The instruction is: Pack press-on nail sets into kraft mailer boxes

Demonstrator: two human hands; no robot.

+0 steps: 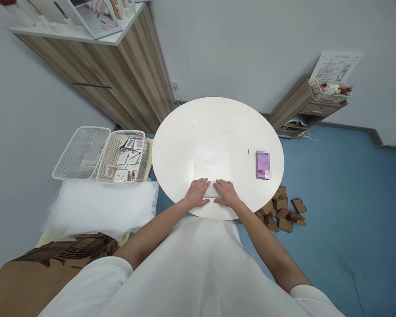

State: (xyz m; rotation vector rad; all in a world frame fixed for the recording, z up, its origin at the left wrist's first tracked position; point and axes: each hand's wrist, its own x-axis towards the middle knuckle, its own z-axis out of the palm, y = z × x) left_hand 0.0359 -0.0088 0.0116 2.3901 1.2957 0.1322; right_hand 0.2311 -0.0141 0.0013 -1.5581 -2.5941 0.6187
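Note:
A thin white wrapping sheet lies on the white round table, its outline faint against the top. At its near end is a folded or rolled flat white part. My left hand grips the left end of this part, fingers over the far side and thumb at the near side. On the right end my right hand does the same, mirrored. What lies inside the fold, if anything, is hidden. A purple and pink packet, blurred by pixels, rests at the table's right.
To the left stand a basket of small printed packets and a basket of clear plastic pieces. White sheets and flat brown cardboard are stacked nearer. Small brown boxes lie on the floor at right.

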